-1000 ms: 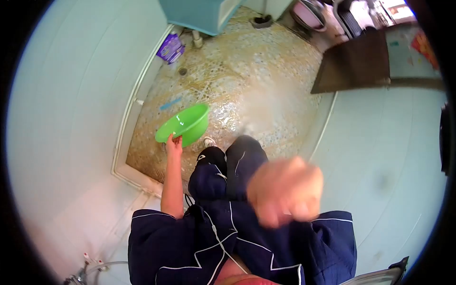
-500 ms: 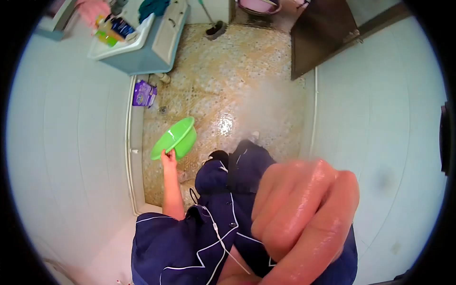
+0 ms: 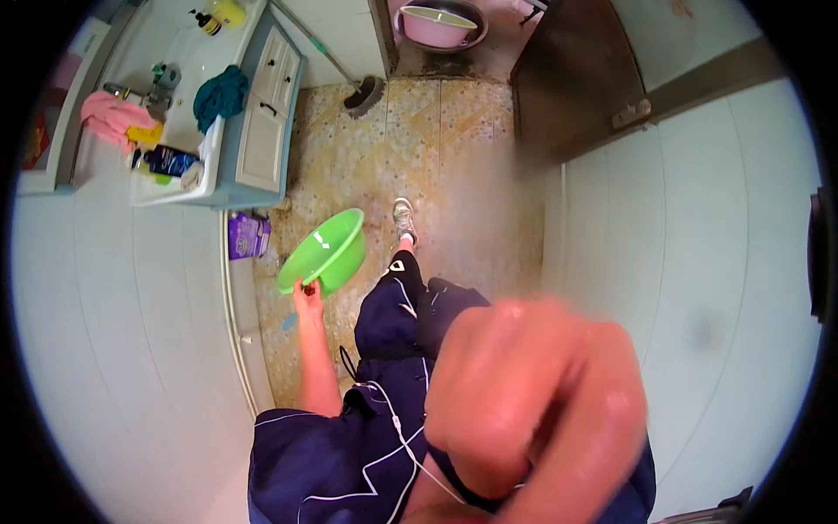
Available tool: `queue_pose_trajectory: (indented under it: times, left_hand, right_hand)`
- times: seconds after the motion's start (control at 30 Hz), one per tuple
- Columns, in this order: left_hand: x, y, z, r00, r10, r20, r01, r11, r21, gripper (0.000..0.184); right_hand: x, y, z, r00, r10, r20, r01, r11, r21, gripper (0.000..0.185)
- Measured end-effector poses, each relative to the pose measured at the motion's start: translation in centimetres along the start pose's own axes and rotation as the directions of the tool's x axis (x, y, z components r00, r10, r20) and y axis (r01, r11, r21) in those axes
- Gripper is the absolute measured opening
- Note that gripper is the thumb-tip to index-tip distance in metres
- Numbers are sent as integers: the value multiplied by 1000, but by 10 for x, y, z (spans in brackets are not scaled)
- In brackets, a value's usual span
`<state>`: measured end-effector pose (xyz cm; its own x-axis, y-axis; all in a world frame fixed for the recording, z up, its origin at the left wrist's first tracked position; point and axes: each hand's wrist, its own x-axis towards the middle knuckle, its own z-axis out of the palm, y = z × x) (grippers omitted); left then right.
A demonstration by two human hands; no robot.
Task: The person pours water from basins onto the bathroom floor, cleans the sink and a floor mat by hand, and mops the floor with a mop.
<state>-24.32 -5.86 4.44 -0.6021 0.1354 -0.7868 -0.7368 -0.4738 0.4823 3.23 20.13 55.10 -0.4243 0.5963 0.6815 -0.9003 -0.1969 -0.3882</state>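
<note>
My left hand grips the near rim of a bright green plastic basin. The basin hangs tilted at my left side, above the tiled floor, and its visible inside holds nothing. Close to the camera, large and blurred, is my right hand with its fingers curled in and closed. Whatever those fingers may hold is hidden. A white cable runs down the front of my dark blue clothing, left of this hand.
A washbasin cabinet stands at the left, with bottles, a pink cloth and a teal cloth on top. Below it is a purple package. A broom leans near the doorway; a brown door stands at right, pink tub beyond.
My view has moved forward, bringing more of the cabinet and doorway into sight. One foot now reaches out ahead. The green basin stays in my left hand; my right hand has shifted slightly left.
</note>
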Motion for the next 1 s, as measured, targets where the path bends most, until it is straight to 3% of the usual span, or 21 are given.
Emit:
queue_pose_trajectory:
  times: [0.07,0.1,0.2,0.27,0.4,0.6,0.67,0.77,0.8,0.87,0.93,1.0]
  left_hand:
    - [12,-20,45,1000,-29,-6,29,999,36,16]
    - [18,-29,77,996,-47,70,40,994,102,18]
    - [44,-54,146,964,-138,226,73,959,273,21]
    - [48,-70,215,970,-132,206,49,930,365,20]
    - [88,-108,328,914,-242,326,80,895,440,18]
    - [113,-176,480,867,-345,361,116,843,526,18]
    - [128,-199,521,864,-353,358,130,845,518,19]
    - [130,-224,584,879,-343,331,144,852,503,20]
    - [127,-231,602,887,-337,316,146,853,501,21]
    - [127,-245,636,896,-305,322,123,868,480,21]
    - [129,-261,670,870,-301,390,85,871,484,20]
    - [136,-281,699,860,-282,425,83,900,428,17]
  right_hand:
    - [33,13,-26,992,-50,114,58,996,-67,5]
    - [51,18,-37,991,-58,122,70,992,-102,5]
    - [93,28,-67,995,-51,90,66,982,-175,4]
    - [118,36,-87,995,-65,72,80,969,-235,4]
    - [171,36,-135,994,-97,40,105,936,-336,3]
    - [215,32,-238,984,-176,7,156,854,-496,4]
    - [218,24,-291,988,-119,-99,24,748,-663,8]
    - [219,8,-384,904,4,-428,-374,494,-785,20]
    - [219,5,-419,802,73,-592,-561,428,-708,20]
    - [211,13,-495,555,123,-823,-751,499,-432,18]
    - [172,24,-569,422,152,-894,-832,457,-315,19]
    - [157,43,-624,356,173,-918,-881,389,-269,19]
